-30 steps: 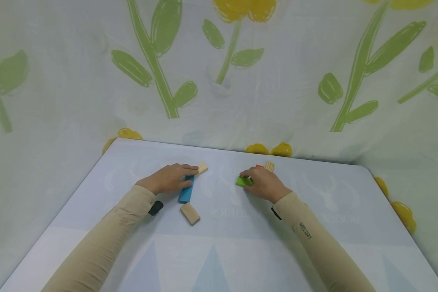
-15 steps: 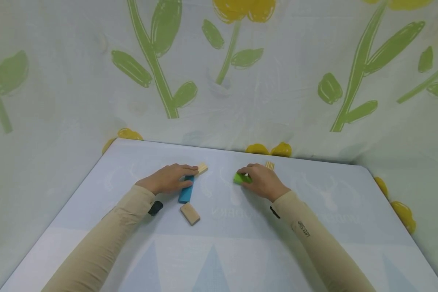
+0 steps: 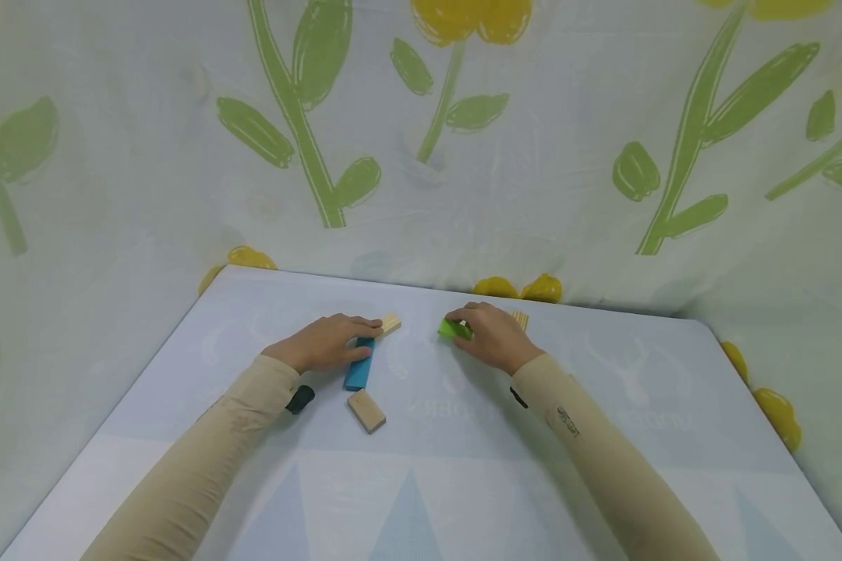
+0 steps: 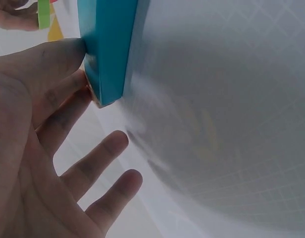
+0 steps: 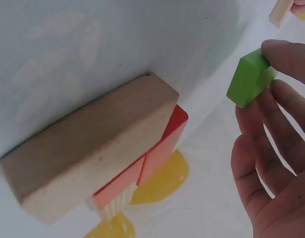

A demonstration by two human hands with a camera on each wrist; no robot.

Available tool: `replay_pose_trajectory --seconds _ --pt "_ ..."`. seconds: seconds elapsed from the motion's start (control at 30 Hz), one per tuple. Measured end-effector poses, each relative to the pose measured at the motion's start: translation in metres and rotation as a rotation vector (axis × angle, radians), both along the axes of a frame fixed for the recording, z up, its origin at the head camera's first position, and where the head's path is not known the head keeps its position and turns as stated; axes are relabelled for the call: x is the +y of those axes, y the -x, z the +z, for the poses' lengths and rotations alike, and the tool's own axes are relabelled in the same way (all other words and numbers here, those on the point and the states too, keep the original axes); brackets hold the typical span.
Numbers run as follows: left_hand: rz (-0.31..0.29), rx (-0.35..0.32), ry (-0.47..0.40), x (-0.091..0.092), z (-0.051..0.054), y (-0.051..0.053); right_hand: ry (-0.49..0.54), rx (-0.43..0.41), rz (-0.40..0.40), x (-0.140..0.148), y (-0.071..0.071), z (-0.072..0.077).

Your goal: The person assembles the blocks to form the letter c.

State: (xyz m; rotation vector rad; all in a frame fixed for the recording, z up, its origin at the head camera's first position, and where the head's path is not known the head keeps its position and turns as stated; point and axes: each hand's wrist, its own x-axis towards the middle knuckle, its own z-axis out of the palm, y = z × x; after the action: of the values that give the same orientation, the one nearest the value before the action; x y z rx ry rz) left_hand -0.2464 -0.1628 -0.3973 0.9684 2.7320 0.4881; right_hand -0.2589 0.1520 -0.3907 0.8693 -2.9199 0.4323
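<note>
My right hand (image 3: 494, 336) pinches a small green block (image 3: 454, 329) between thumb and fingers. The right wrist view shows the green block (image 5: 249, 79) tilted. My left hand (image 3: 324, 343) touches a long blue block (image 3: 359, 368) with its thumb. Its foremost fingers reach a pale wooden block (image 3: 391, 322) by the blue block's far end. In the left wrist view, the thumb lies against the blue block's (image 4: 105, 49) side, and the two outer fingers extend away from it. Near the blue block's near end lies another wooden block (image 3: 366, 411).
Beside my right hand, in the right wrist view, a long wooden block (image 5: 93, 148) stands against red pieces (image 5: 157, 148). A striped pale wooden piece (image 3: 521, 319) shows past that hand. The white tabletop (image 3: 645, 436) meets a flower-printed cloth (image 3: 533, 179) at its back edge.
My right hand has carried the green block left and farther back, toward the left-hand blocks. A bit of red seen beside that hand is now hidden in the head view. My left hand stays put.
</note>
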Motion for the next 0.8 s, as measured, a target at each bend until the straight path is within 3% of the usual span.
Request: replay_pose_trajectory --seconds 0.4,0.8 --pt "0.012 -0.006 0.006 0.001 0.002 -0.002 0.017 -0.029 -0.006 -0.014 0.012 -0.009" --pt "0.016 -0.006 0.011 0.000 0.000 -0.001 -0.006 0.016 0.005 -0.029 0.026 -0.018"
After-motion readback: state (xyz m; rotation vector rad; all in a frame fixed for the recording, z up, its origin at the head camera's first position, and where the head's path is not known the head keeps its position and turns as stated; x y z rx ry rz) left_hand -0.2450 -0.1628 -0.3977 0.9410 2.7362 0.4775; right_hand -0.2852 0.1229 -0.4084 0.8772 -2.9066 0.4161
